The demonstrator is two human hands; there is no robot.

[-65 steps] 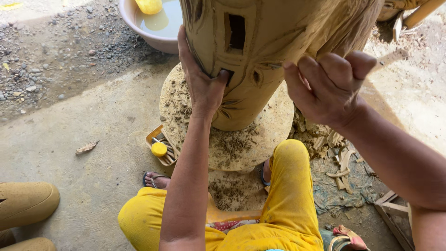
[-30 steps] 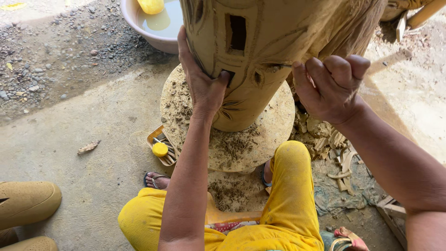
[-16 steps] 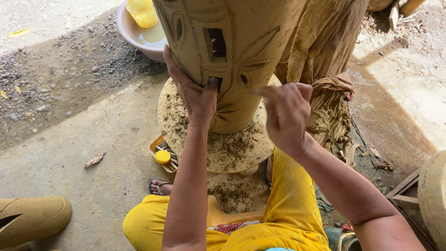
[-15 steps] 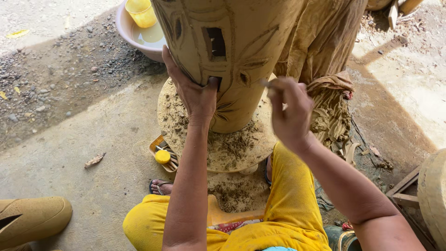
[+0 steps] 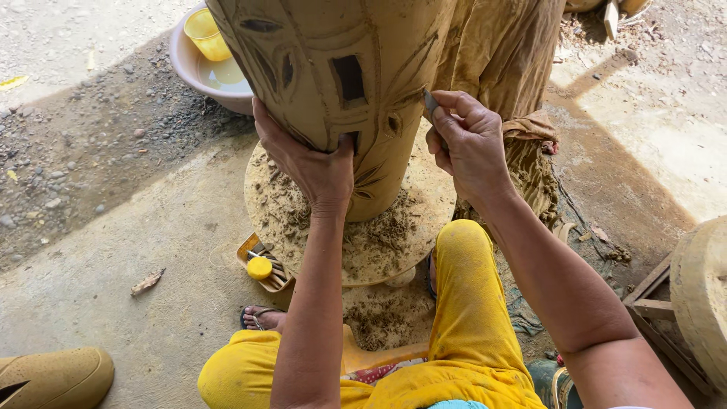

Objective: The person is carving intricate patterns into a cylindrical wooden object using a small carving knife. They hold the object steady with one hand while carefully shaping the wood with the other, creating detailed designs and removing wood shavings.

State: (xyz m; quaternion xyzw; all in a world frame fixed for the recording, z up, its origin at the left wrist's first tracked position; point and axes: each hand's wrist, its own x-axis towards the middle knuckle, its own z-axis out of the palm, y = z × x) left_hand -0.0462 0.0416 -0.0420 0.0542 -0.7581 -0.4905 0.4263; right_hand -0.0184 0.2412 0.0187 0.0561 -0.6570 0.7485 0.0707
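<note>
honestly, going left to right: there's a pale basin [image 5: 193, 72] of water with a yellow cup [image 5: 206, 34] in it on the gravelly concrete up top, and a small tray of tools [image 5: 265, 265] with a yellow lid sits just beside the round turntable [image 5: 303, 227]. the tall unfired clay vase [image 5: 348, 68] stands on that turntable, carved lines and cut-out windows all over it. the left hand [image 5: 310, 159] is pressed flat on the wall with fingers spread, not wrapped around anything, just bracing below a square opening. the right hand [image 5: 466, 144] is pinched closed on a thin carving tool [image 5: 430, 102], tip touching the clay beside a small cutout. imo the trick here is shallow passes, keeping the brace close to the cut so the soft wall doesn't flex. crumbs of trimmed clay are piled round the base.
</note>
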